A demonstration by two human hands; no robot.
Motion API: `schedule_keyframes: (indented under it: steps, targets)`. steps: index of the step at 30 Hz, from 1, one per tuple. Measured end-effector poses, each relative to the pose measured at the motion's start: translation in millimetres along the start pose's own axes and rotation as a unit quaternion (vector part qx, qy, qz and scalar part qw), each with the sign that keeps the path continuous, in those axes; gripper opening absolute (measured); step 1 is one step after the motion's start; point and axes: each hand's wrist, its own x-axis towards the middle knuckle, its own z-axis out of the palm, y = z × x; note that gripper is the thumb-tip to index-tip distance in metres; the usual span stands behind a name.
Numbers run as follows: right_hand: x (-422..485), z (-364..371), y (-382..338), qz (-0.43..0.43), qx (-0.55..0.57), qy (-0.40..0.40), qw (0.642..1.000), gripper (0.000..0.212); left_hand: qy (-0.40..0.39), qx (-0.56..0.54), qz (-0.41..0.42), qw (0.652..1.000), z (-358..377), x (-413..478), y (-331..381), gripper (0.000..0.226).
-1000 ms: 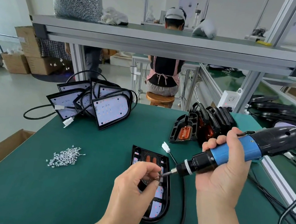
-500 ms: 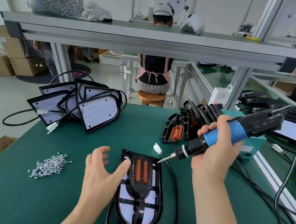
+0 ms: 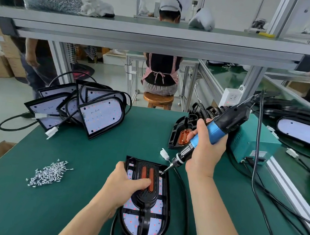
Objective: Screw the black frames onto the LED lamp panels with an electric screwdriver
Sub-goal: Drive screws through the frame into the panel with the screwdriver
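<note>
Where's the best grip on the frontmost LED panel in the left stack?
Pinch the black rim at its rounded upper-right edge, coming from the right and above. The frontmost LED panel leans tilted, face toward the camera, propped on the other panels, so that edge likely stands free; the others crowd its left side. Keep fingers off the LED face.

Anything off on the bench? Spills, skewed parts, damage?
Nothing damaged that I can see. Screws lie in a loose heap on the mat, left of the panel; spare panels lean in an untidy pile, cables tangled. The black frame sits square.
</note>
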Motion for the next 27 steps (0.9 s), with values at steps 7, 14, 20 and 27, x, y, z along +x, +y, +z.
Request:
schedule_keyframes:
  steps: [7,14,20,27]
  targets:
    - [2,0,5,0.003,-0.001,-0.001,1.0,0.025,-0.003,-0.015,0.005,1.0,0,4,-4,0.067]
    - [-2,6,8,0.006,-0.029,-0.041,0.999,0.025,-0.01,-0.015,0.006,1.0,-2,6,-6,0.059]
    - [-2,8,9,-0.013,-0.062,-0.077,0.995,0.024,-0.007,-0.003,0.014,1.0,-1,8,-8,0.052]
    - [7,8,13,0.01,-0.073,-0.072,0.995,0.022,-0.008,-0.003,0.015,1.0,1,8,-4,0.07]
